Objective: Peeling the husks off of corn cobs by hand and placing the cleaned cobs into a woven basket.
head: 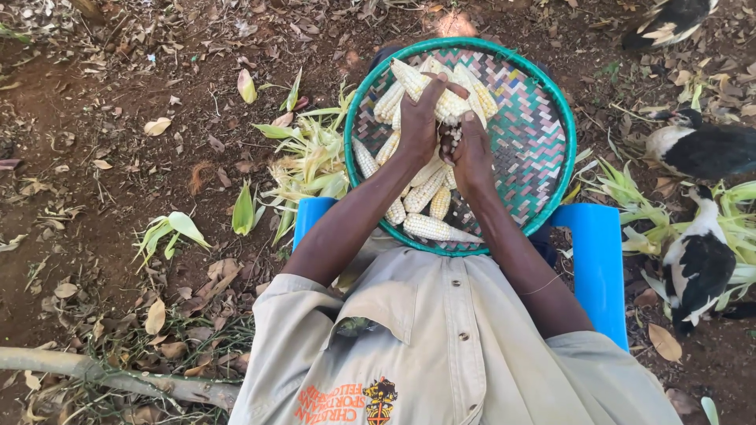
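Between the left hand (pixel 419 126) and right hand (pixel 472 153) sits a corn cob (pixel 441 102), its pale kernels bumpy and faintly glossy. Beneath the grip, the round basket (pixel 535 134) is woven from flat plastic strips, matt, with a smooth green rim. Lower, either side of the wrists, the blue chair arms (pixel 596 260) are smooth, slightly shiny plastic. Nearest the camera, the khaki shirt (pixel 449 346) is matt woven cloth. Left of the grip, green husks (pixel 311 157) look fibrous on rough, crumbly soil (pixel 102 102).
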